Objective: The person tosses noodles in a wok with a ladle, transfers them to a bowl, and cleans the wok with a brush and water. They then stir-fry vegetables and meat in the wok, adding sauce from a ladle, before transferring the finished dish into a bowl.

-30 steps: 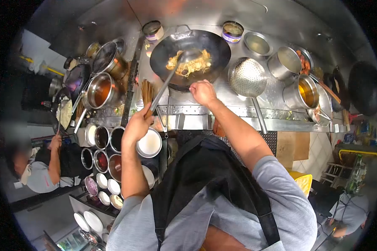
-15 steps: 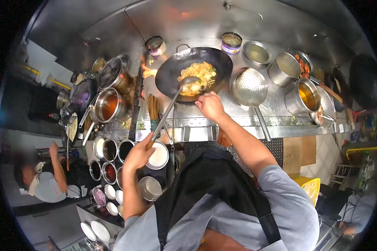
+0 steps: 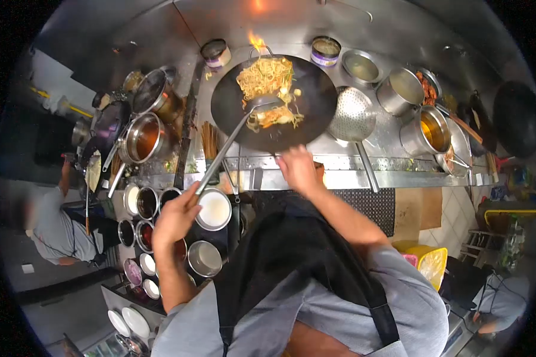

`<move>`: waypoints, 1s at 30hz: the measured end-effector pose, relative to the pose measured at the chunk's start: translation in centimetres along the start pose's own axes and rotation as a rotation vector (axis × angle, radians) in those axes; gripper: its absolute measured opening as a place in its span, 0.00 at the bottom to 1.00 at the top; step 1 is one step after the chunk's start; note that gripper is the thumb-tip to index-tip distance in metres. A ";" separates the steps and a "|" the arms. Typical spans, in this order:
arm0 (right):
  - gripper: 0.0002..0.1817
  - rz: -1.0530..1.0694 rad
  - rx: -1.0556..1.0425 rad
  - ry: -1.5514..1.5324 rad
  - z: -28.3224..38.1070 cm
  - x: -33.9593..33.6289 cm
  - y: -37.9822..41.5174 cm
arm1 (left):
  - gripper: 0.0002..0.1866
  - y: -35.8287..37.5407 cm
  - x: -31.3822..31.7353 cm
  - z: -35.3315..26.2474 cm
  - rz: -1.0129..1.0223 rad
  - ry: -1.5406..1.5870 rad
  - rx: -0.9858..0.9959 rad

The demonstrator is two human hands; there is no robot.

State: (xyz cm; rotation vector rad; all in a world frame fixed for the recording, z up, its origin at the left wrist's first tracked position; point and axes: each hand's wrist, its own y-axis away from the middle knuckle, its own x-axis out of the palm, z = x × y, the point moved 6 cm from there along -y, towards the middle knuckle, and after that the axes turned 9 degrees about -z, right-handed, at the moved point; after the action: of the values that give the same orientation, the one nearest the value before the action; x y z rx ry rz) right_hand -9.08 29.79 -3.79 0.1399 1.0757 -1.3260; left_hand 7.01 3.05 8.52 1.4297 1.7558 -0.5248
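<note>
My left hand (image 3: 175, 220) is wrapped round the handle end of a long metal ladle (image 3: 221, 156). The ladle's bowl is among the noodles (image 3: 265, 80) in a large black wok (image 3: 315, 98). Noodles with bits of vegetable are spread from the wok's far rim to its middle, some appearing tossed up. At the wok's near side, my right hand (image 3: 299, 171) is closed on its handle, mostly hidden by the fingers. Flame (image 3: 256, 41) rises behind the wok's far rim.
A perforated strainer (image 3: 352, 113) lies right of the wok, near metal pots (image 3: 401, 94). At left are a pot of red-brown liquid (image 3: 142, 138), a bamboo brush (image 3: 209, 141) and several sauce containers (image 3: 213, 208). Another person (image 3: 59, 226) stands far left, another (image 3: 503, 303) at lower right.
The wok has tipped and come nearer me, and the noodles have spread toward its far rim. The flame has shifted from its left side to behind it. Both hands have moved slightly down.
</note>
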 end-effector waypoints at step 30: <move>0.13 0.195 0.053 0.029 -6.0 8.4 -8.1 | 0.28 -21.9 14.0 1.1 -0.331 -0.047 0.090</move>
State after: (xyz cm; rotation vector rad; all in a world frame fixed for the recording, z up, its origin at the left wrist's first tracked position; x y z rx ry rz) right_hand -20.16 25.20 -9.05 0.2971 1.0250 -1.1799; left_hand -14.02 4.85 -6.70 1.1797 1.9632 -0.8132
